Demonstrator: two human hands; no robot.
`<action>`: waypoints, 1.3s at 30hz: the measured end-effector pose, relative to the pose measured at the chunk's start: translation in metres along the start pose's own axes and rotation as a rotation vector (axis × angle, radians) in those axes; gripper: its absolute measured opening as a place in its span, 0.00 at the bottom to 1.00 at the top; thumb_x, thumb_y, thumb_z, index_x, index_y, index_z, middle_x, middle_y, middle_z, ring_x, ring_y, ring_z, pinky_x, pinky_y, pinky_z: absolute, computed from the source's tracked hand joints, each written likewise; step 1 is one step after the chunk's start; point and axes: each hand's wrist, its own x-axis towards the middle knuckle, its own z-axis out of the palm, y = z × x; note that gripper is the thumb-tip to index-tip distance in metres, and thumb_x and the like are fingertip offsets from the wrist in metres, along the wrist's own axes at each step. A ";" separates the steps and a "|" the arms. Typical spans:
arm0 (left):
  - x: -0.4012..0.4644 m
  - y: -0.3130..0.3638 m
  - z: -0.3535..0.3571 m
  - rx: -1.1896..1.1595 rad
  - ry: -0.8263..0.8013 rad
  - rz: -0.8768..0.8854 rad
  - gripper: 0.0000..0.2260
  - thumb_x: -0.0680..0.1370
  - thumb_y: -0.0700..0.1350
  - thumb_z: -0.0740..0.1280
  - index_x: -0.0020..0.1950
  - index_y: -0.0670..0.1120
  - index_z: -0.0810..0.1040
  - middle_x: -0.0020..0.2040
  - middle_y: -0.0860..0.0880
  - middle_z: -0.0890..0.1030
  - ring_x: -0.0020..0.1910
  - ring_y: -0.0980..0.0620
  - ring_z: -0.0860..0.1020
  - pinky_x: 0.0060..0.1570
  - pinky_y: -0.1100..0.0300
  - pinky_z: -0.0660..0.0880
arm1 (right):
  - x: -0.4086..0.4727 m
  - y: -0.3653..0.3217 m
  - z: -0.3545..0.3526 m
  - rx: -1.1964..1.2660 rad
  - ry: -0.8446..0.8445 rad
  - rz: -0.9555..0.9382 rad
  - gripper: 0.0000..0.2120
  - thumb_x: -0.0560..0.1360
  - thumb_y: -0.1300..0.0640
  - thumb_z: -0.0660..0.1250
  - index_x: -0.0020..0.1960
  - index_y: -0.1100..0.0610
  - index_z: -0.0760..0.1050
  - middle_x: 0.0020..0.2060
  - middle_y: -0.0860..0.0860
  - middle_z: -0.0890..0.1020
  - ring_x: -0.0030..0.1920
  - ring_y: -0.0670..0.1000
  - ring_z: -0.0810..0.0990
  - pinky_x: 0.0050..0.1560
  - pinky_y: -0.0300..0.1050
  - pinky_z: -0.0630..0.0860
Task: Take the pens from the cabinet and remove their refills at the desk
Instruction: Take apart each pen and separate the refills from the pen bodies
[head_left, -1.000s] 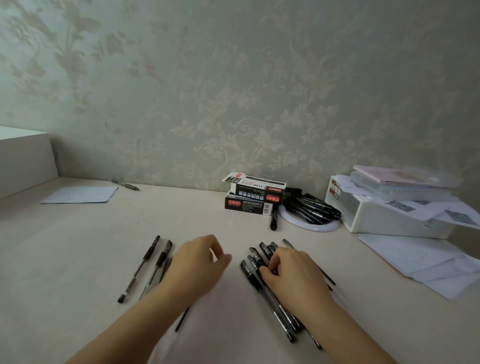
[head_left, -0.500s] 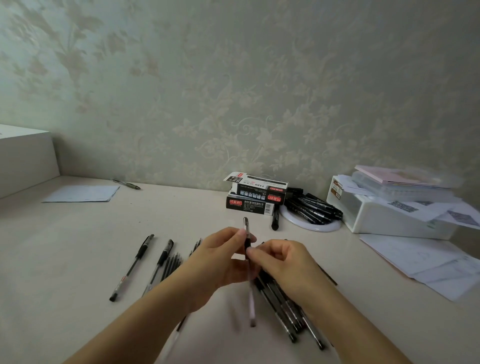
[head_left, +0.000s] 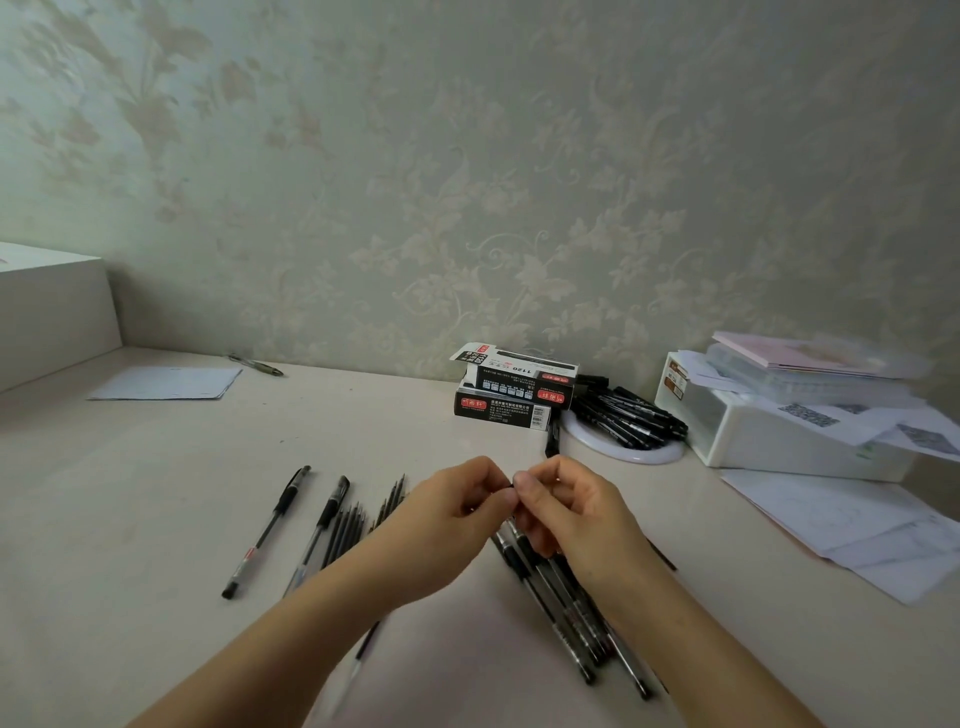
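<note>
Above the pile of pens (head_left: 566, 597), both hands, left (head_left: 452, 519) and right (head_left: 566, 512), fingertips pinched on a mostly hidden pen (head_left: 511, 484).

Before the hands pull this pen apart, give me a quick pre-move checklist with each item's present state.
1. Left hand grips the pen: ok.
2. Right hand pinches the pen's tip end: ok.
3. Tip unscrewed: cannot tell, fingers hide it.
4. Removed refills lie apart from the pen pile: ok.
5. Bare desk left of the hands for parts: ok.
</note>
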 end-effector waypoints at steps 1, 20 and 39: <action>0.000 0.000 -0.001 0.046 0.001 0.031 0.08 0.80 0.50 0.62 0.41 0.54 0.75 0.30 0.51 0.72 0.28 0.55 0.66 0.30 0.60 0.64 | 0.000 0.000 0.000 0.009 -0.004 0.008 0.09 0.79 0.53 0.67 0.47 0.60 0.77 0.31 0.49 0.80 0.31 0.46 0.75 0.33 0.36 0.73; 0.003 -0.018 -0.010 0.407 0.183 -0.017 0.06 0.81 0.47 0.57 0.45 0.50 0.66 0.34 0.53 0.74 0.31 0.57 0.69 0.31 0.63 0.64 | -0.001 0.017 -0.003 -0.604 0.031 -0.214 0.03 0.75 0.53 0.70 0.44 0.47 0.77 0.37 0.38 0.81 0.38 0.40 0.79 0.39 0.29 0.73; 0.003 -0.019 -0.007 0.472 0.094 0.137 0.02 0.77 0.49 0.68 0.46 0.53 0.77 0.41 0.59 0.79 0.39 0.64 0.74 0.37 0.71 0.69 | 0.003 0.019 -0.003 -0.574 0.116 -0.166 0.10 0.75 0.41 0.67 0.48 0.47 0.79 0.38 0.43 0.81 0.36 0.38 0.75 0.38 0.29 0.71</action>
